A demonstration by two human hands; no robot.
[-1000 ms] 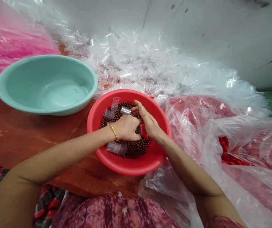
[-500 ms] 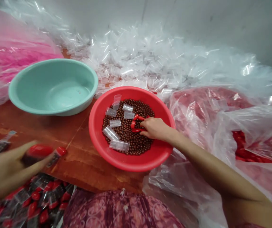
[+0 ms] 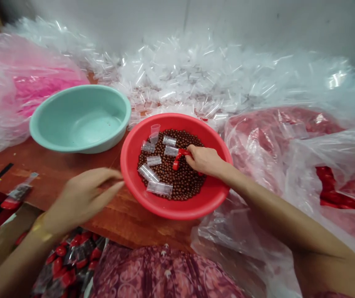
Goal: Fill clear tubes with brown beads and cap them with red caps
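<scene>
A red plastic basin (image 3: 137,145) holds a layer of small brown beads (image 3: 180,182) with several short clear tubes (image 3: 159,188) lying on top. My right hand (image 3: 205,160) rests inside the basin on the beads, fingers closed on a few red caps (image 3: 179,157). My left hand (image 3: 82,196) hovers over the wooden table just left of the basin, fingers loosely stretched toward its rim, nothing in them.
A teal basin (image 3: 81,118) stands at the left. A heap of clear tubes (image 3: 196,78) lies behind. A pink bag (image 3: 19,91) sits far left, a plastic bag of red caps (image 3: 329,190) at right. Filled red-capped tubes (image 3: 72,256) lie below the table edge.
My left hand left the basin, swung down left with a filled red-capped tube, and now comes back toward the basin with nothing in it. My right hand stays in the basin with the caps.
</scene>
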